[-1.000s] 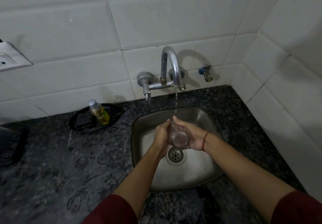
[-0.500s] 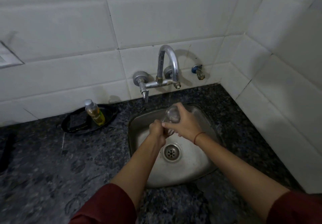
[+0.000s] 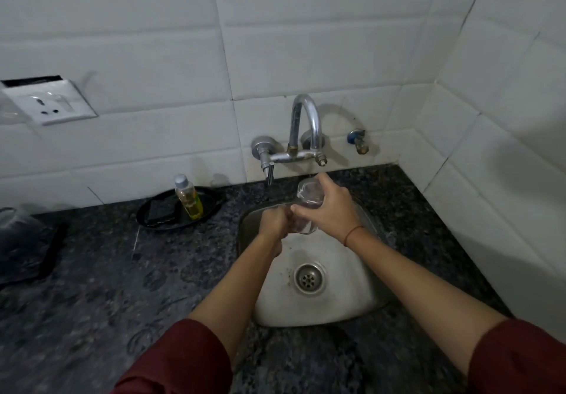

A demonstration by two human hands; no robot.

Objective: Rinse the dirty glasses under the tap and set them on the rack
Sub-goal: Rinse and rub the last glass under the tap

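While right hand (image 3: 332, 211) grips glass (image 3: 306, 193) under tap (image 3: 306, 124), left hand (image 3: 274, 225) holds its base, over sink (image 3: 346, 297)

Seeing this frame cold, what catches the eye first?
Over the sink, the right hand grips a clear glass just below the tap, the left hand holding its lower end. Left of the sink, a bottle of yellow liquid stands on a black tray.

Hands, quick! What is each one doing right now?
Left hand: fingers curled on the lower end of the glass, holding it.
Right hand: closed round the glass, holding it under the tap.
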